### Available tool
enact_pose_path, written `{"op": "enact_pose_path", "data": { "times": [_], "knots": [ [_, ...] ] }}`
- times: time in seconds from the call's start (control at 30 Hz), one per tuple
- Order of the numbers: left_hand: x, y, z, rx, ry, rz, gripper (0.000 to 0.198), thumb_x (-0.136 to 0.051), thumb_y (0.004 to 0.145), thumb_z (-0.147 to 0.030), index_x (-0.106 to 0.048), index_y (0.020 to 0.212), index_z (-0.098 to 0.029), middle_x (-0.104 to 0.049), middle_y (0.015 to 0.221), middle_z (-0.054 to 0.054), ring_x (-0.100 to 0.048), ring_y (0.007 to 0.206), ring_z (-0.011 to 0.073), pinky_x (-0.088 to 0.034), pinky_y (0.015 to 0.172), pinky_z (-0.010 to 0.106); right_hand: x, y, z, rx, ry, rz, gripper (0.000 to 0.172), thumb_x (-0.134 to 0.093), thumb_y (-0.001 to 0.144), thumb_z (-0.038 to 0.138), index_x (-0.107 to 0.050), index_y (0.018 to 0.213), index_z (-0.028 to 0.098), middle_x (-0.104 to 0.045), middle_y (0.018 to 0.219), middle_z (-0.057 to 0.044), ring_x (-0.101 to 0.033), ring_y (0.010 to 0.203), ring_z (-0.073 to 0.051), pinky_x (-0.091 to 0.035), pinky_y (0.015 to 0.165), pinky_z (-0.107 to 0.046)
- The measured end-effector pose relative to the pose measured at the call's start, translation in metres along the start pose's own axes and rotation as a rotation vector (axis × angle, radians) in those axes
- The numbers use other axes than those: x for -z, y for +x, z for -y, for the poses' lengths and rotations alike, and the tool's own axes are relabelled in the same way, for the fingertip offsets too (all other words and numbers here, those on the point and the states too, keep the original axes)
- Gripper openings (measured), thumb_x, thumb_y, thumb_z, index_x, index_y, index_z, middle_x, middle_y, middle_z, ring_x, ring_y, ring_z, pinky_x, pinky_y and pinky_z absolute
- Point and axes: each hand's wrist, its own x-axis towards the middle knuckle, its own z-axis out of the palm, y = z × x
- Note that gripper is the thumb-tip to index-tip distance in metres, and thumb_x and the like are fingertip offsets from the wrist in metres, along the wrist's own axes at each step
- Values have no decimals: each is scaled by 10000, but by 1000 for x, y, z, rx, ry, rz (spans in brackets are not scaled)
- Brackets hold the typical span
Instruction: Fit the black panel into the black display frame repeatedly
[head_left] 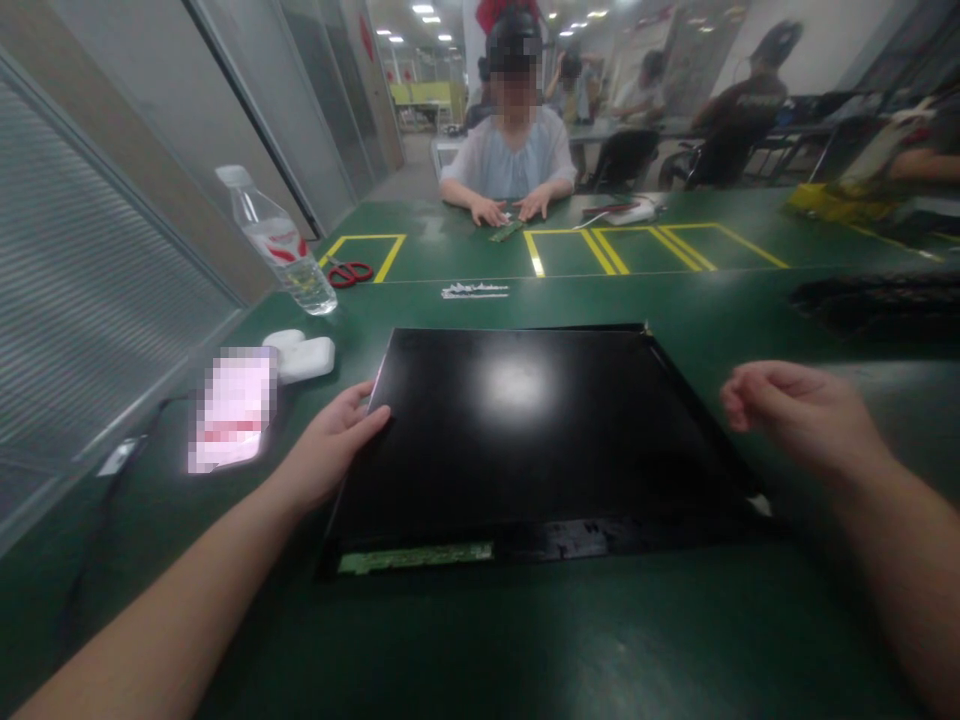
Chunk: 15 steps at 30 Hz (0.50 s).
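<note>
A flat black display panel (pixel 517 430) lies in front of me, with a bright glare near its top middle. A thin green circuit board strip (pixel 416 557) runs along its near edge on the left. Darker black frame (pixel 694 420) shows beyond the panel's right side. My left hand (pixel 341 440) grips the panel's left edge, thumb on the top face and fingers at the side, partly hidden. My right hand (pixel 795 410) is off to the right of the panel, apart from it, its fingers curled together. Whether anything is in those fingers is hidden.
A water bottle (pixel 289 250) leans at the left, near red-handled scissors (pixel 350 273), a white case (pixel 307 357) and a lit phone (pixel 236 410). Small white strips (pixel 474 291) lie beyond the panel. Across the table (pixel 600 640), a co-worker (pixel 510 150) handles a green board.
</note>
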Motion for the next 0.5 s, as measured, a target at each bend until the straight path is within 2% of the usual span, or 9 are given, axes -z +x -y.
{"op": "enact_pose_path", "data": {
  "times": [0.13,0.27,0.37,0.5],
  "knots": [
    [0,0,1,-9,6,7,762,-941,691,-261,-571,1347,-143,-847,1080,141,-825,975,348,-679,824,422,10,8,-22,-125,-127,-171,439,-828,795,672,-749,731,245,-711,719,-78,-607,584,-178,-491,532,-321],
    [0,-2,0,0,10,14,727,-927,716,-254,-575,1344,-150,-846,1097,142,-823,994,350,-680,820,420,11,12,-33,-142,-291,-234,360,-728,871,630,-776,877,274,-770,931,-119,-695,804,-270,-554,626,-388],
    [0,-2,-1,3,1,10,690,-912,731,-243,-583,1332,-158,-847,1104,137,-822,1005,352,-682,819,424,12,12,-36,-135,-499,-202,301,-736,845,536,-784,978,271,-775,1053,-131,-711,950,-328,-585,717,-454],
    [-1,-1,0,1,-5,5,690,-912,727,-235,-591,1333,-158,-846,1121,138,-818,1026,353,-685,822,422,13,11,-40,-67,-617,-63,337,-738,820,498,-785,1066,274,-774,1134,-140,-729,1030,-367,-611,800,-517]
  ]
}}
